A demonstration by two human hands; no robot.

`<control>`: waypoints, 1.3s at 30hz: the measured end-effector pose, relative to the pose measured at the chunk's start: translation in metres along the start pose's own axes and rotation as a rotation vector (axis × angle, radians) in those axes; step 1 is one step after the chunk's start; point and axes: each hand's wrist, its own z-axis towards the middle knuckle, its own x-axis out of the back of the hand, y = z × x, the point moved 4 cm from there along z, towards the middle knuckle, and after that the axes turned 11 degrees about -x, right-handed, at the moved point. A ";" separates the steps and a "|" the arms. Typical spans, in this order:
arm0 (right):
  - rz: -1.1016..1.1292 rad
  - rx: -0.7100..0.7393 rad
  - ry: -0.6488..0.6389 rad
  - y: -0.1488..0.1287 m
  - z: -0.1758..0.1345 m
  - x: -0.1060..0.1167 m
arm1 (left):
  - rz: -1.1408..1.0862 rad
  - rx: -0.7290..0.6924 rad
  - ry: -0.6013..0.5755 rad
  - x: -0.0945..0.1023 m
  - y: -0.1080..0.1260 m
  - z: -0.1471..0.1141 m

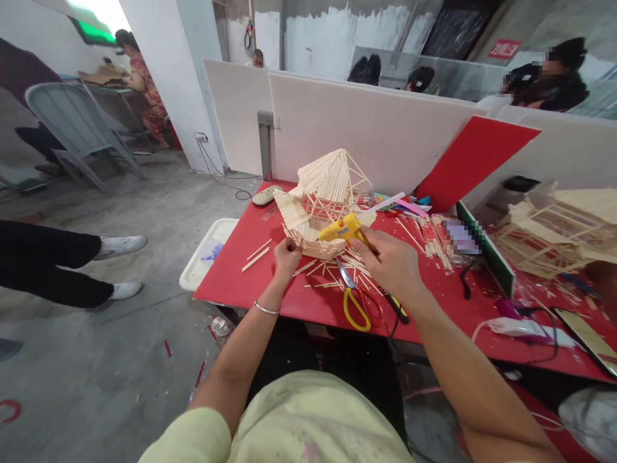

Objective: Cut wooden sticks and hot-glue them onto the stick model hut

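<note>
A model building made of thin wooden sticks (335, 183) stands on the red tabletop, with a pointed roof and a low stick wall at its front. My right hand (393, 263) grips a yellow hot glue gun (343, 227), its nozzle pointing left over the front of the model. From the gun's rear sticks out a pale glue stick (383, 204). At the model's front left corner is my left hand (288, 256), fingers pinched together; what lies between them is too small to make out. Below the model rest yellow-handled scissors (355, 308), partly over loose wooden sticks (321, 270).
A black-and-yellow tool (398, 308) lies by the table's front edge. Packs of sticks (434, 241) and a phone-like object (463, 236) are at the right. Behind stands a white partition (366, 128); another stick model (554, 225) sits beyond a green divider (486, 251).
</note>
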 end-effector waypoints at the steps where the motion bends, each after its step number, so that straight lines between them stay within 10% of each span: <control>1: -0.021 -0.026 0.033 0.001 0.005 0.000 | -0.004 0.002 0.003 0.000 0.000 0.000; 39: 0.001 -0.090 0.065 -0.006 -0.014 -0.007 | -0.088 0.032 0.032 0.000 -0.002 0.001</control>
